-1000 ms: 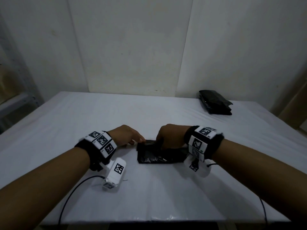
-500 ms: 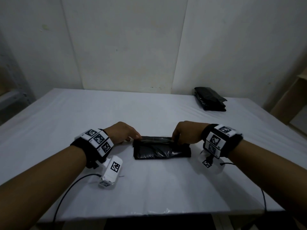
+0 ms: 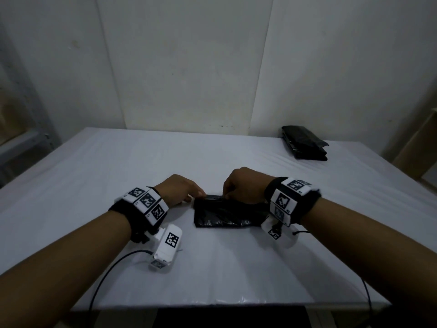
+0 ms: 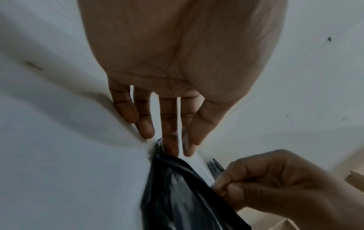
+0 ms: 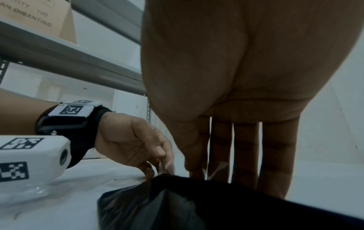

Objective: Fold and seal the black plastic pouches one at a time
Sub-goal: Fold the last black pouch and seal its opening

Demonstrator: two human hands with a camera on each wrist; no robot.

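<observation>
A black plastic pouch (image 3: 224, 215) lies flat on the white table (image 3: 118, 174) in front of me. My left hand (image 3: 196, 196) is at its far left corner, thumb and forefinger pinching the thin edge there (image 5: 157, 168). My right hand (image 3: 227, 196) pinches the pouch's far edge near its middle, with fingers curled in the left wrist view (image 4: 222, 186). A bit of clear film (image 5: 216, 169) shows by the right fingers. The pouch's right end is hidden under my right wrist.
A stack of black pouches (image 3: 305, 143) sits at the table's far right corner. A grey metal shelf (image 5: 78, 62) with a cardboard box (image 5: 39, 15) stands to the left. Brown cardboard (image 3: 416, 147) stands off the right side. The table's front edge (image 3: 212, 301) is close.
My right hand has slid left along the pouch's far edge, from the right end toward the middle. The left hand stays at the left corner. The head camera has shifted slightly.
</observation>
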